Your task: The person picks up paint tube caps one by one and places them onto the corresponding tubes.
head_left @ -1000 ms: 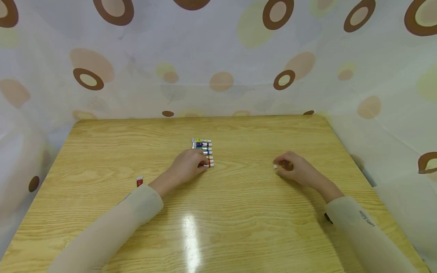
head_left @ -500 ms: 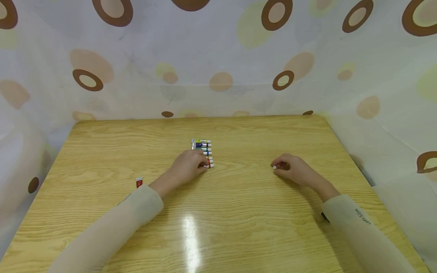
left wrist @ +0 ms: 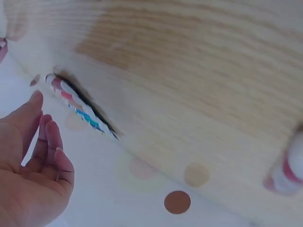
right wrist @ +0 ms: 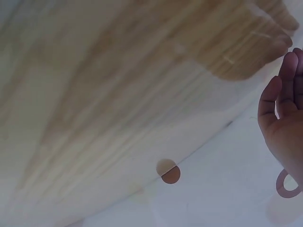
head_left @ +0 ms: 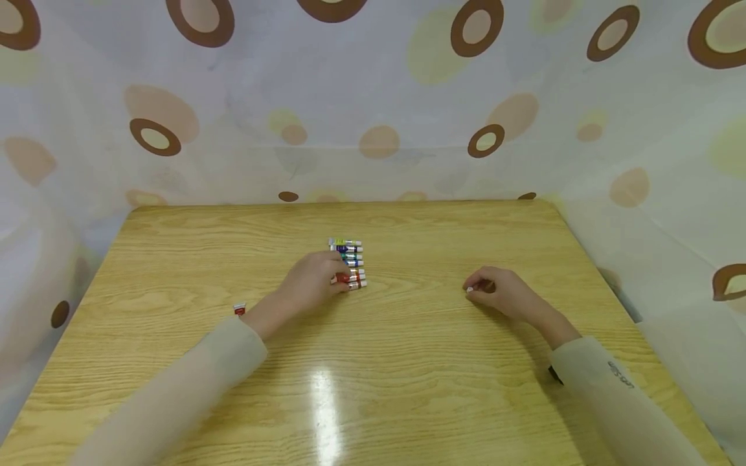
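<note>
Several small paint tubes point(head_left: 352, 257) lie side by side in a row at mid-table, their white caps pointing right. The nearest tube in the row is red point(head_left: 356, 285). Just left of the row's near end is my left hand point(head_left: 315, 278), its fingers loosely bent. The left wrist view shows this hand point(left wrist: 38, 161) apart from the row point(left wrist: 85, 111) and holding nothing. Over on the right, my right hand point(head_left: 501, 291) pinches a small white piece point(head_left: 469, 290), like a cap, between thumb and fingers. In the right wrist view that piece is hidden.
A separate red paint tube point(head_left: 239, 310) lies on the left, partly hidden by the left arm; its white cap end point(left wrist: 297, 156) is close to the left wrist camera. A dotted sheet point(head_left: 379, 168) hangs behind the wooden table point(head_left: 408, 362).
My left hand has drawn back slightly leftward from the near tubes, uncovering more of them. My right fingers have closed around the small white piece.
</note>
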Tool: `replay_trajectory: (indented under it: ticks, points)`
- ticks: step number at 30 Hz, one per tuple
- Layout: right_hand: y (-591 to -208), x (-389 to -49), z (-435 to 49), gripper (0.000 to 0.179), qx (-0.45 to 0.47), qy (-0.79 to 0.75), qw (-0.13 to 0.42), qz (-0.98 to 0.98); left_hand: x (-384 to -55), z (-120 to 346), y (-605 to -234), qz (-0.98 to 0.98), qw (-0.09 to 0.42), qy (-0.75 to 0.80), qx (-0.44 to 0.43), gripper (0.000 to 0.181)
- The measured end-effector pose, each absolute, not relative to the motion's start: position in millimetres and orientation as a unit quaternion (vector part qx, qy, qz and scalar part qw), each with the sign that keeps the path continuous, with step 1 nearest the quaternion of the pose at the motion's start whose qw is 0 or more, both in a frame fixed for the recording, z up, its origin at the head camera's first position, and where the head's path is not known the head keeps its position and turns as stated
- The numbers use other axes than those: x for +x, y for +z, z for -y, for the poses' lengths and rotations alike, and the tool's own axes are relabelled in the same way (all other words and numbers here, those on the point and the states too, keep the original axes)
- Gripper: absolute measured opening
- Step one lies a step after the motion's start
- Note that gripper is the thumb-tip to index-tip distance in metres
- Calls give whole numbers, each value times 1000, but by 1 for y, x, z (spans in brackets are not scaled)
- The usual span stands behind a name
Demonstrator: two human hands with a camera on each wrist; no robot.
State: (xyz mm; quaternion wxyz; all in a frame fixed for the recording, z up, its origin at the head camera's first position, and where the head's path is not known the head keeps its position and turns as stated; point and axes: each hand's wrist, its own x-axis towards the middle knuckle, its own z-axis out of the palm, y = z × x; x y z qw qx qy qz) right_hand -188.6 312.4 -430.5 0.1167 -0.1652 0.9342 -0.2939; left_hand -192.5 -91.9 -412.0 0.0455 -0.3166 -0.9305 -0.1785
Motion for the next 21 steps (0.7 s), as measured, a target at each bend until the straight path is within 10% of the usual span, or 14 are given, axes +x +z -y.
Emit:
replay_trajectory:
  ticks: [21]
  points:
    - [-417,-187,-301,14,-165,-295,71,-938,-172,172,-391,939,31,-137,-315,19]
